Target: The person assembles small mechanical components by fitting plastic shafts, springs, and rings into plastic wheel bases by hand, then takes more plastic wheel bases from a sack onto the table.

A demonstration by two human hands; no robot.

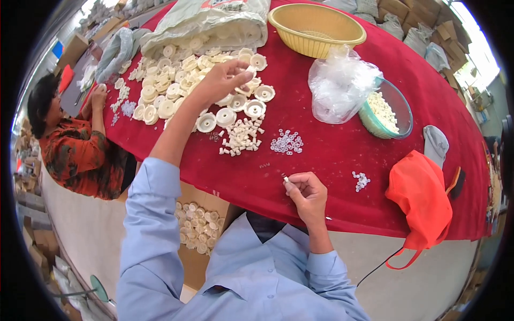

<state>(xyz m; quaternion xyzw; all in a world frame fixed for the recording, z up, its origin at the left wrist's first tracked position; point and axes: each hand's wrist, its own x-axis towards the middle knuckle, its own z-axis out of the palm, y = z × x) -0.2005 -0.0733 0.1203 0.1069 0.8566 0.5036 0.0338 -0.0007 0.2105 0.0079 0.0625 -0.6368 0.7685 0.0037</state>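
Observation:
My left hand (227,81) reaches over a spread pile of cream round plastic parts (176,88). Its thumb and fingers close on a pale plastic part (251,70), mostly covered by the fingers. Nearer to me, my right hand (309,197) pinches a small white plug-like piece (286,180) between thumb and finger, just above the red cloth. Small cream cylindrical pieces (242,137) lie in a heap below the round parts. Beside them is a cluster of small translucent rings (287,142).
The red cloth (342,155) covers the table. Farther back are a white sack (214,27), a yellow basin (316,49), a plastic bag (342,85) and a green bowl (404,115). An orange bag (420,195) hangs over the right edge. At left, another person (77,144) sits working.

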